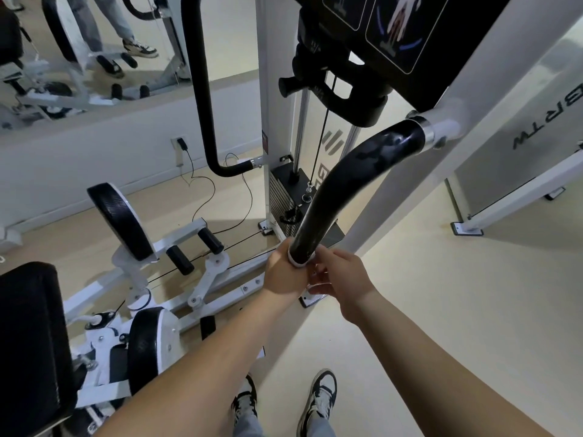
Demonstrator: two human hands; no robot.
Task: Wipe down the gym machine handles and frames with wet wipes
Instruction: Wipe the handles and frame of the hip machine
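Note:
A curved black handle [344, 181] sweeps down from the white machine frame [467, 99] toward me, glossy and wet-looking. My left hand [284, 272] grips its lower end, with a white wet wipe [296, 260] wrapped round the handle under the fingers. My right hand [339, 274] sits just beside it, fingers curled at the wipe's edge below the handle's tip. A second black handle [202, 89] hangs from the left side of the frame.
The weight stack [284, 200] and cable stand behind the handle. Black padded seat parts [121, 222] and foot rollers [179, 260] lie low on the left. A mirror [94, 52] lines the wall. My shoes [318, 402] stand on the pale floor.

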